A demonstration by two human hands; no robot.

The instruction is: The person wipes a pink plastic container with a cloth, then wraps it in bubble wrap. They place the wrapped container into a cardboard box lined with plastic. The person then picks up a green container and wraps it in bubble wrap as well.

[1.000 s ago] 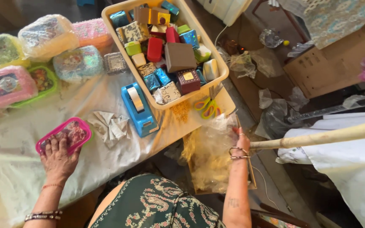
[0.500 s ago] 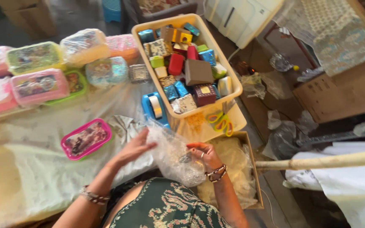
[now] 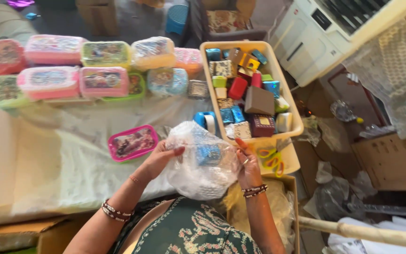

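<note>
Both forearms rise from the bottom of the frame and meet over the near edge of the bench [image 3: 62, 169]. Left hand [image 3: 158, 160]: palm turned toward the bag, fingers curled and closed on the left side of the clear plastic bag [image 3: 198, 167], thumb on top. Right hand [image 3: 247, 164]: fingers drawn together, closed on the bag's right edge, wrist bent inward. I note beaded bangles on both wrists.

The bag sits between the two hands, just above the person's lap, at the bench's near right edge. A small blue box [image 3: 207, 154] shows through the film; what else the bag holds I cannot make out through the crumpled plastic.

The bag hides part of a blue dispenser [image 3: 203, 120]. The pink tray [image 3: 132, 142] lies just left of the left hand. The basket [image 3: 290, 110] of small boxes stands at the bench's right edge; scissors [image 3: 269, 157] lie partly under it.
</note>
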